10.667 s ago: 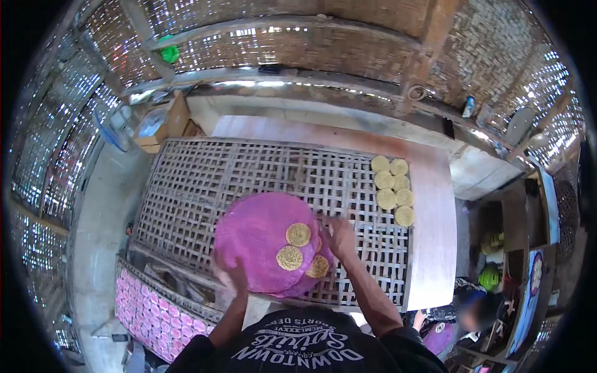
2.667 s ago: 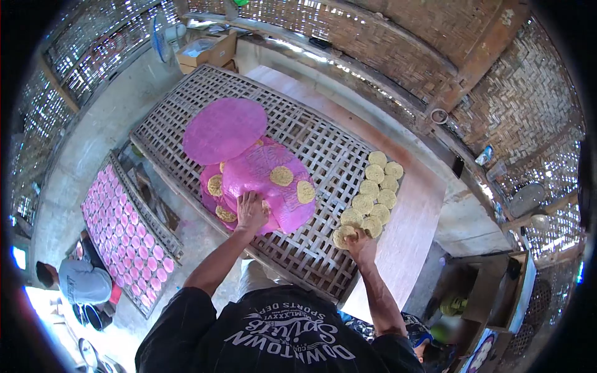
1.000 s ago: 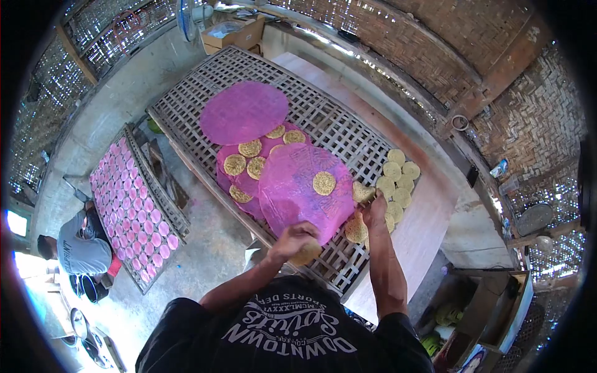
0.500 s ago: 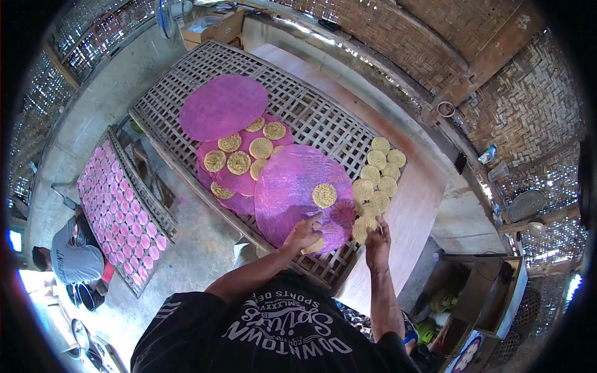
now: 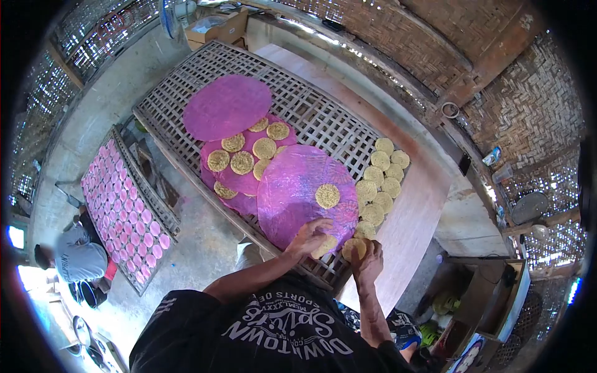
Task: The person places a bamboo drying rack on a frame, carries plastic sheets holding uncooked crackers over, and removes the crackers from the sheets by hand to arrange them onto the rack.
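A flat round yellow disc (image 5: 354,249) with a coarse surface is held in my right hand (image 5: 368,264), fingers closed on its edge, at the near end of the row of discs on the slatted rack. My left hand (image 5: 308,238) is curled over another yellow disc (image 5: 324,247) at the near edge of a large round pink sheet (image 5: 292,186); its fingers partly cover that disc. One more disc (image 5: 327,196) lies on the same sheet. To the right, several yellow discs (image 5: 382,200) lie on the rack, some touching or overlapping.
The bamboo rack (image 5: 317,112) carries a second pink sheet (image 5: 227,107) and sheets with several discs (image 5: 242,163). A pale board (image 5: 413,230) extends on the right. A tilted rack of pink rounds (image 5: 127,217) stands left, beside a co-worker (image 5: 78,255). A cardboard box (image 5: 227,28) is behind.
My right hand has moved down and left, bringing a disc away from the rack's group towards my left hand. My left hand's fingers have curled from a pointing pose onto the near disc.
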### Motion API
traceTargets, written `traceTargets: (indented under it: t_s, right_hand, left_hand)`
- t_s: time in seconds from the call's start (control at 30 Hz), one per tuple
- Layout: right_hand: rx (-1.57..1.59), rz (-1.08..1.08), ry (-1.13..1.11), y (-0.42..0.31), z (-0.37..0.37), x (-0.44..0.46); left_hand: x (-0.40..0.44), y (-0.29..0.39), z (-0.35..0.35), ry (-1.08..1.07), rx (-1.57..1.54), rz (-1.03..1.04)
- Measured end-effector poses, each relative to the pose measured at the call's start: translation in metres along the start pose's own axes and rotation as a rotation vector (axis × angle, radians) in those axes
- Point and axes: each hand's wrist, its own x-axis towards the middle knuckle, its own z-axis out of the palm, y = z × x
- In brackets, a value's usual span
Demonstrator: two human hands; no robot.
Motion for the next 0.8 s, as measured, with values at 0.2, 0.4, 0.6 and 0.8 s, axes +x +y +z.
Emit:
traceTargets:
  t_s: [0.2,0.4,0.6,0.8]
  right_hand:
    - [1.370,0.538,-0.511,-0.049,-0.001,0.001]
    - [1.331,0.461,-0.238,-0.004,0.034,-0.005]
    - [1.181,0.372,-0.160,0.009,0.023,0.004]
    - [0.898,0.351,-0.078,0.016,0.015,0.011]
  left_hand:
    - [-0.002,0.006,0.005,-0.133,-0.247,0.078]
    - [-0.005,0.036,-0.054,0.514,0.825,-0.079]
    - [-0.006,0.018,-0.118,0.809,1.193,-0.184]
    - [0.009,-0.013,-0.139,0.899,0.957,0.002]
